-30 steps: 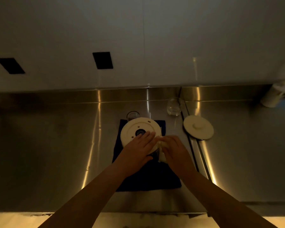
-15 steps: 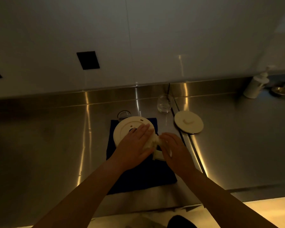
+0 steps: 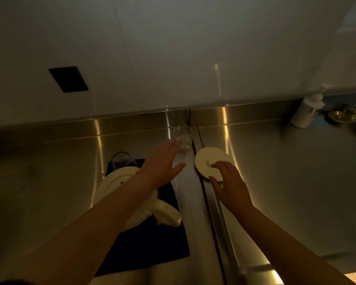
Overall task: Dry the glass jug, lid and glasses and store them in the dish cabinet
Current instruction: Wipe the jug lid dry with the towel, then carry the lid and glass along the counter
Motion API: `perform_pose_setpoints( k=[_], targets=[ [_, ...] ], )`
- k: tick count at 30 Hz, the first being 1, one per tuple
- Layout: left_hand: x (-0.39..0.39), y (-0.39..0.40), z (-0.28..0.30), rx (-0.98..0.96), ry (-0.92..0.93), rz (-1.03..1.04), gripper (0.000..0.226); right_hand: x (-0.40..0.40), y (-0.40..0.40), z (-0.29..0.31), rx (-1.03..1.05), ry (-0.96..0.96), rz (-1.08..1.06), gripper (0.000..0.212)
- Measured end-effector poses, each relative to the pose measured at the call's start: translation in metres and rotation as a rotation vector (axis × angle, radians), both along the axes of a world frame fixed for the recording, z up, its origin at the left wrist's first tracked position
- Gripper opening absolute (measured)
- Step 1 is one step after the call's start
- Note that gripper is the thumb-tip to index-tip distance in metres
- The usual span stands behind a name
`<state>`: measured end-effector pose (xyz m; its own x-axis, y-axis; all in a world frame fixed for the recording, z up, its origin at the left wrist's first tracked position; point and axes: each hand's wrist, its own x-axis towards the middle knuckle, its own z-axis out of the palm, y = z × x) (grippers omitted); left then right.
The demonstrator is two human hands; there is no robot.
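The cream-based jug (image 3: 119, 186) stands upside down on a dark blue cloth (image 3: 152, 243), its handle (image 3: 167, 217) pointing right. A clear glass (image 3: 122, 160) stands just behind the jug. A second glass (image 3: 183, 136) is by the back splash; the straight fingers of my left hand (image 3: 162, 163) reach its near side. The round cream lid (image 3: 210, 163) lies right of the counter seam. My right hand (image 3: 228, 184) rests on the lid's near edge, fingertips by its knob and thumb at the rim.
The steel counter (image 3: 286, 182) runs left and right, with a seam (image 3: 206, 202) between its two sections. At the far right stand a white pump bottle (image 3: 308, 110) and a metal bowl (image 3: 341, 116). A white wall with a black square (image 3: 68, 79) rises behind.
Both hands have left the jug. My left hand has gone forward to the far glass and my right hand has gone right onto the lid. The view has shifted right.
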<state>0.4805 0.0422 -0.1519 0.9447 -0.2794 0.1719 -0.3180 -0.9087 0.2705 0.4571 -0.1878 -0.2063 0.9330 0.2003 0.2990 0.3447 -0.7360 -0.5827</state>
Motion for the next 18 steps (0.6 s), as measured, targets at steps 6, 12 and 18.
perform_pose_setpoints(
  k=[6,12,18],
  targets=[
    [0.072,-0.021,-0.017,-0.163,0.228,0.225,0.083,0.070,-0.021,-0.013,-0.052,0.103,0.080,0.040],
    [0.121,-0.028,-0.046,-0.316,0.379,0.501,0.102,0.119,-0.025,-0.046,-0.120,0.210,0.141,0.042],
    [0.144,-0.035,-0.068,-0.328,0.351,0.484,0.102,0.135,-0.020,-0.070,-0.200,0.342,0.185,0.047]
  ],
)
